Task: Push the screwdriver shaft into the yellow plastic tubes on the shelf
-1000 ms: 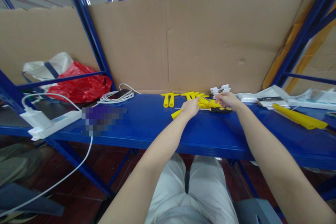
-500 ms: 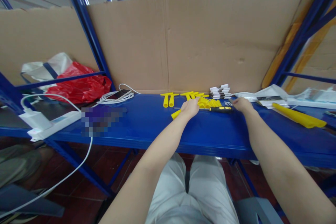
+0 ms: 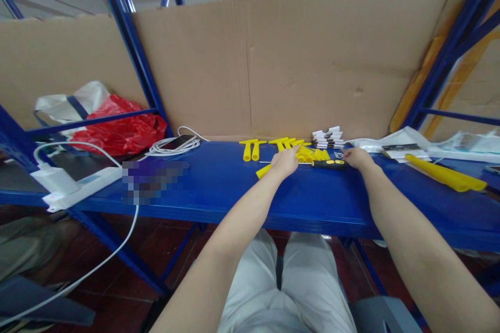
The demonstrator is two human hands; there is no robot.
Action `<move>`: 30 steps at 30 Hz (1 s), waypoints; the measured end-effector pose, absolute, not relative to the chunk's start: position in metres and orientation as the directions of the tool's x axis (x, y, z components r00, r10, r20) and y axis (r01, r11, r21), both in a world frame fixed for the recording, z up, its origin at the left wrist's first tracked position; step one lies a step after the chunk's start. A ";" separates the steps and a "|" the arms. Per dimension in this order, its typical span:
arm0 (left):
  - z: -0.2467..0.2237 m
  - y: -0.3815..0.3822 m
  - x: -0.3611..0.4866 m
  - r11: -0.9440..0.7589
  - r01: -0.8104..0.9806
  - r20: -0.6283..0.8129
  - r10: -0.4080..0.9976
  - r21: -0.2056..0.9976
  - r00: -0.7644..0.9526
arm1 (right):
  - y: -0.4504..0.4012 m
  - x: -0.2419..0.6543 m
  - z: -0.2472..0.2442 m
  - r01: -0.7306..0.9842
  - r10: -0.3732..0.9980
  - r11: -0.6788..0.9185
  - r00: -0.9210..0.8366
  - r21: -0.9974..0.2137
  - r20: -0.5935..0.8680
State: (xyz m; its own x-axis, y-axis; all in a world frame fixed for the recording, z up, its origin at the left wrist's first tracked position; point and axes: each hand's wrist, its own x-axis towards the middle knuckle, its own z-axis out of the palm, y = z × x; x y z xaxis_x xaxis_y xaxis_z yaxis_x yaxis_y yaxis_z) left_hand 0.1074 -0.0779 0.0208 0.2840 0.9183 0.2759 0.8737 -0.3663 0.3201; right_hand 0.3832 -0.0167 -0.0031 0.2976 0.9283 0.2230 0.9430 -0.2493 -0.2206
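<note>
My left hand (image 3: 285, 162) is closed around a yellow plastic piece (image 3: 263, 171), whose round end sticks out to the left. Its fingertips are partly hidden by the hand. Just in front lies a screwdriver (image 3: 329, 164) with a black and yellow handle, its shaft running behind my left hand. My right hand (image 3: 357, 158) is at the small silver pieces (image 3: 338, 155) beyond the handle, fingers pinched together; what they hold, if anything, is too small to make out. Several yellow T-shaped handles (image 3: 255, 150) and short yellow tubes (image 3: 321, 155) lie around my left hand.
A stack of white and black pieces (image 3: 327, 138) stands against the cardboard (image 3: 312, 62). A long yellow sleeve (image 3: 445, 173) lies at right. At left are a power strip (image 3: 88, 187), a coiled white cable (image 3: 174, 146) and a red bag (image 3: 125, 127).
My right hand has shifted slightly left and down near the small silver pieces. My left hand keeps its hold on the yellow piece with barely any movement.
</note>
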 end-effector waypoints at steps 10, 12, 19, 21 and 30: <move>0.021 -0.077 0.106 -0.386 0.831 0.283 0.915 0.401 0.288 | -0.012 0.382 -0.005 0.970 0.957 -0.219 0.234 -0.103 0.169; 0.021 -0.077 0.106 -0.389 0.820 0.295 0.913 0.420 0.282 | -0.011 0.384 -0.006 0.973 0.960 -0.209 0.224 -0.101 0.168; 0.024 -0.070 0.105 -0.388 0.790 0.313 0.913 0.474 0.261 | -0.010 0.387 -0.007 0.978 0.964 -0.177 0.194 -0.108 0.180; 0.025 -0.065 0.105 -0.399 0.758 0.327 0.910 0.517 0.256 | -0.011 0.387 -0.006 0.978 0.964 -0.172 0.192 -0.117 0.185; 0.034 -0.067 0.105 -0.145 0.444 0.034 0.968 0.884 0.247 | -0.011 0.353 0.016 0.882 0.897 0.123 0.097 -0.455 0.432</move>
